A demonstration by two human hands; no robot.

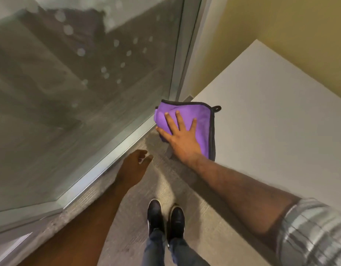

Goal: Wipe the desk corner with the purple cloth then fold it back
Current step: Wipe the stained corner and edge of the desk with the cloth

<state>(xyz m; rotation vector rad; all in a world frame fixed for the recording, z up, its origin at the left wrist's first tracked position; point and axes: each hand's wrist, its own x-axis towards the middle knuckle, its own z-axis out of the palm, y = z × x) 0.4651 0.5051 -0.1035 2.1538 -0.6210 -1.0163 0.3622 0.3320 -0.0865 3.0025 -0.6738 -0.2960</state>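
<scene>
A purple cloth (pixel 201 117) with a dark hem and a small black hanging loop lies folded on the near left corner of the white desk (pixel 271 104). Part of the cloth hangs over the desk's left edge. My right hand (pixel 180 135) rests flat on the cloth with its fingers spread, pressing it onto the desk corner. My left hand (pixel 136 166) hangs in the air below and left of the desk, over the floor, fingers loosely curled and holding nothing.
A large glass window (pixel 79 83) with a metal frame runs along the left, close to the desk corner. A yellow wall (pixel 290 31) stands behind the desk. My two dark shoes (pixel 165 217) stand on the grey carpet beside the desk.
</scene>
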